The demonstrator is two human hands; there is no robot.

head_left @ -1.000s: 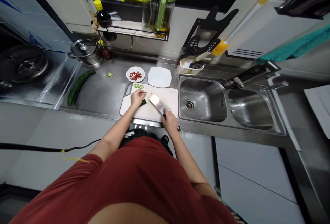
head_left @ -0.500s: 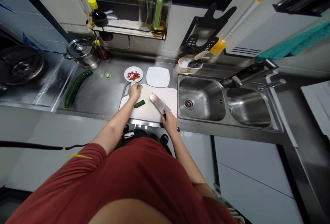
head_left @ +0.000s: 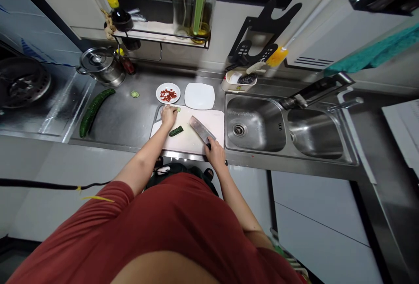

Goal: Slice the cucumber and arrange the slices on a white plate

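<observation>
Short cucumber piece point(head_left: 176, 131), dark green skin, lies on white cutting board point(head_left: 214, 122), between the hands. Right hand point(head_left: 215, 153) clamped on cleaver point(head_left: 200, 129) handle, blade just beside piece. Left hand point(head_left: 168, 117) bunched at board's far edge, pale slice point(head_left: 178, 109) just beside; whether it grips anything, cannot tell.

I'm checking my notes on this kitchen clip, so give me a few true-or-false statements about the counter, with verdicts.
1. The right hand grips a cleaver. True.
2. The left hand is inside the steel sink. False: it is on the white cutting board.
3. The long cucumber lies on the square plate. False: it lies on the steel counter, left of the board.
4. A round plate holds chopped red pieces. True.
</observation>
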